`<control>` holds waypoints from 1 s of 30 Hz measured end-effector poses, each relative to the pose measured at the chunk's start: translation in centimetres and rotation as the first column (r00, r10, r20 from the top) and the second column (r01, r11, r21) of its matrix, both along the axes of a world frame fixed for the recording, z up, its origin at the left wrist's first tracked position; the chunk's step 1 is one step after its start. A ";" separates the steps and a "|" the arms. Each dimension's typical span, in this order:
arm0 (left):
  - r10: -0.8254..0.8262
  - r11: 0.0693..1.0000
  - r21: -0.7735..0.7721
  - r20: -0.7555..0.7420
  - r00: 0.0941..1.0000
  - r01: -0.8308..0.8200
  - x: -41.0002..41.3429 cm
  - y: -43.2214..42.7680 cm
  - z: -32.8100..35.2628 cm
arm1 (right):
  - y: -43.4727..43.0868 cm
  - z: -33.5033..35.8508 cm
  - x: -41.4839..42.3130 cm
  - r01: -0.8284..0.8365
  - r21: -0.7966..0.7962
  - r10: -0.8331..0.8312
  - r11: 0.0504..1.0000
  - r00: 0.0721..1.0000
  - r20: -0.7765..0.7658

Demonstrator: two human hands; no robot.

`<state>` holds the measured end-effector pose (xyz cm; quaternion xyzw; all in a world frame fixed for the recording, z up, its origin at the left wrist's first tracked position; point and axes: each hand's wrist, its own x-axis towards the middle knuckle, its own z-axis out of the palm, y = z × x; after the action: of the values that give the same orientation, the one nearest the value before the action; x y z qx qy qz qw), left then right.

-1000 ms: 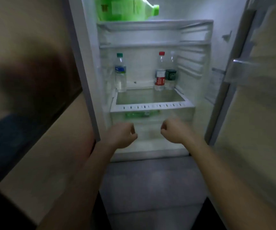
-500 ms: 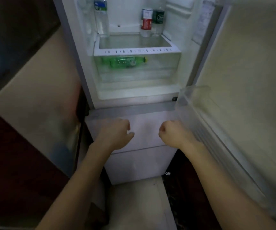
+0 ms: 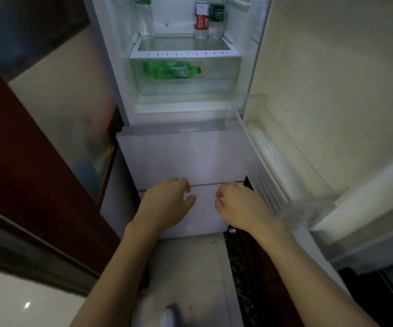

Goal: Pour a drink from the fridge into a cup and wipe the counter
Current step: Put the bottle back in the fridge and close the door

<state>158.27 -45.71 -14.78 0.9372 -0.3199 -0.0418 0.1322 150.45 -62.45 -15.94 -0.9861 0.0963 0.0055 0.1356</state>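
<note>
The fridge (image 3: 181, 159) stands open ahead of me. A green bottle (image 3: 171, 70) lies on its side in the clear bottom drawer. On the glass shelf above stand a clear water bottle (image 3: 145, 17) at the left, a red-labelled bottle (image 3: 201, 20) and a dark-green-labelled bottle (image 3: 216, 17) at the right. My left hand (image 3: 167, 204) and my right hand (image 3: 240, 206) hover side by side in front of the lower white drawers, fingers loosely curled and holding nothing. No cup or cloth is in view.
The fridge door (image 3: 332, 90) swings open on the right, its clear door bin (image 3: 280, 161) close to my right hand. A dark red cabinet panel (image 3: 25, 161) runs along the left. Pale floor tile (image 3: 190, 267) lies below, with a white counter corner (image 3: 13, 303) at bottom left.
My view has tilted down from the fridge shelves to the lower drawers and floor. Both hands stayed in front of me and their fists have loosened slightly.
</note>
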 end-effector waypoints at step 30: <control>-0.147 0.864 -0.492 -0.037 0.988 0.110 -17.3 -3.0 0.4 | -5.7 10.0 -23.1 0.018 0.735 -0.637 0.678 0.512 0.576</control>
<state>140.98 -48.75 -14.35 0.8479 -0.3767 -0.0024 0.3732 127.31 -68.20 -5.94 -0.7231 0.2165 -0.4333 0.4925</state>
